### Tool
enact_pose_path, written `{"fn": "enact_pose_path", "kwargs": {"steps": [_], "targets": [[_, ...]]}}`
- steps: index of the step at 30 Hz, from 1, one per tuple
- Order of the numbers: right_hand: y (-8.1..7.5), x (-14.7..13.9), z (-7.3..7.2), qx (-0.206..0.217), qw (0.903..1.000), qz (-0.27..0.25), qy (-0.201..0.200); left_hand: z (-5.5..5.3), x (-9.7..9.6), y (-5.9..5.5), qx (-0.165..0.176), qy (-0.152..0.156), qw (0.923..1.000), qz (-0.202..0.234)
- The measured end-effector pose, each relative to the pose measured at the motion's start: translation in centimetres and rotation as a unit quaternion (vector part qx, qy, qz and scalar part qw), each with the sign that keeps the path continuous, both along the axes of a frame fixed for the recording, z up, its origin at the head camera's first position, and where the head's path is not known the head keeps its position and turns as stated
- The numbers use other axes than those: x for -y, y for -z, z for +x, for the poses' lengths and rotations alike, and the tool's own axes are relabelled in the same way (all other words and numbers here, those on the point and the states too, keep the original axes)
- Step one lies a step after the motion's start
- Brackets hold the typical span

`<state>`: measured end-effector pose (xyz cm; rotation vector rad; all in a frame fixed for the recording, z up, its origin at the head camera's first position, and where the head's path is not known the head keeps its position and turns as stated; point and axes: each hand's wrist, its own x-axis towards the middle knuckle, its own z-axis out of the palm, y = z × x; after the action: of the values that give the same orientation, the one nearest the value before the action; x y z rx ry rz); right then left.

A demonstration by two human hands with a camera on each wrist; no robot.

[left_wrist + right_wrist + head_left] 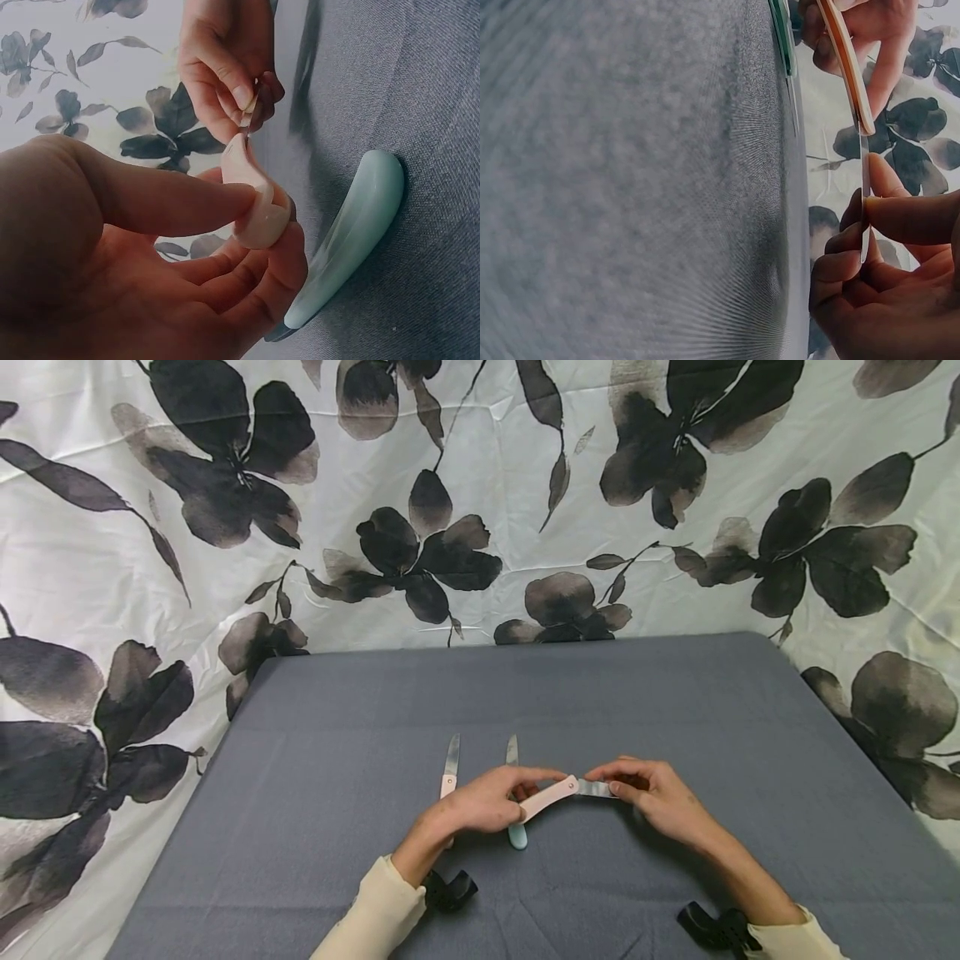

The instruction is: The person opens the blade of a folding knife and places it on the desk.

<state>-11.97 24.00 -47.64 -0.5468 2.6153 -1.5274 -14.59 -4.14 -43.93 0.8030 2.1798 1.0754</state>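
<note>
head: looking forward and down at the tabletop [337, 760], mid-distance | left wrist: looking past the left hand [112, 255], very close | right wrist: skimming along the cloth, close | all sharing the pink-handled knife [551, 796]

A grey table [600, 710] spreads out under my hands, covered in a smooth, matte cloth with a few faint creases near my wrists. Two knives lie on it, side by side, blades pointing away from me. The teal knife [515, 814] sits right below my left hand [480, 806], its blade poking out beyond my fingers and its rounded handle end showing on my side of them. In the left wrist view its curved handle rests flat on the cloth, just beside my fingertips. The pink knife [449, 768] lies just left of that hand, its handle partly hidden by my wrist.
</note>
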Motion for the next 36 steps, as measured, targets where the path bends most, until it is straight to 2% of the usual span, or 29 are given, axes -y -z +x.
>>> {"fn": "enact_pose_path", "kwargs": {"steps": [6, 15, 22, 36], "targets": [[0.09, -0.02, -0.15, -0.008, 1.0, 0.0, -0.006, -0.04, 0.09, -0.11, 0.003, 0.011, 0.9999, 0.0], [-0.3, 0.07, 0.18, -0.01, 0.9999, -0.003, -0.013, 0.15, 0.19, -0.2, 0.012, 0.012, 0.9998, -0.006], [-0.28, -0.01, 0.02, -0.007, 0.9998, 0.01, -0.012, 0.07, 0.15, -0.28, -0.005, 0.028, 0.9995, -0.011], [-0.33, 0.21, -0.2, -0.008, 0.9995, 0.025, -0.02, -0.29, 0.37, -0.31, 0.003, 0.058, 0.9983, -0.006]]}}
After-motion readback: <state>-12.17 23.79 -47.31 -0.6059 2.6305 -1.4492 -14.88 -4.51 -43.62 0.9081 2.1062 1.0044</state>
